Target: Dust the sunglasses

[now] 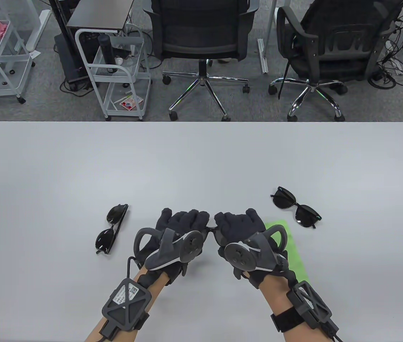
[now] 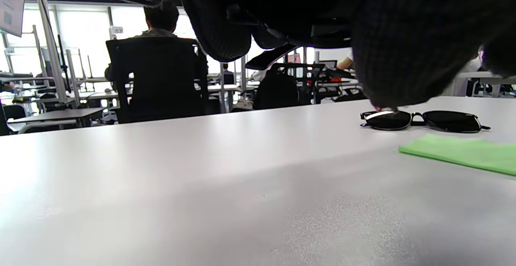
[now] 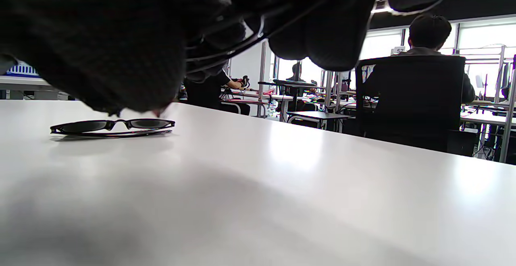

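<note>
Table view, left hand: our left hand (image 1: 182, 231) has its fingers curled over one end of a pair of sunglasses (image 1: 211, 228) held between both hands, low over the table (image 1: 201, 160).
Table view, right hand: our right hand (image 1: 239, 231) curls its fingers over the other end of the same pair; only a short piece of dark frame shows between the gloves.
Table view, count: we count three pairs of sunglasses. Besides the held pair, a folded pair (image 1: 112, 228) lies left of the hands and an open-lensed pair (image 1: 296, 211) lies to the right, both flat on the table and apart from the hands.
Table view, cloth: one green cloth (image 1: 290, 249) lies on the table, partly under our right wrist.
Table view, carts: two white carts (image 1: 116, 71) stand beyond the table; the nearer one holds a dark bottle and small items on its shelves.
Left wrist view: gloved fingers (image 2: 225, 24) hang from the top, curled; what they clasp is too dark for us to tell. The right-hand pair (image 2: 423, 120) and the cloth (image 2: 463, 153) lie beyond.
Right wrist view: gloved fingers (image 3: 314, 36) curl round thin dark frame wires. The folded pair (image 3: 113, 127) lies on the table.
</note>
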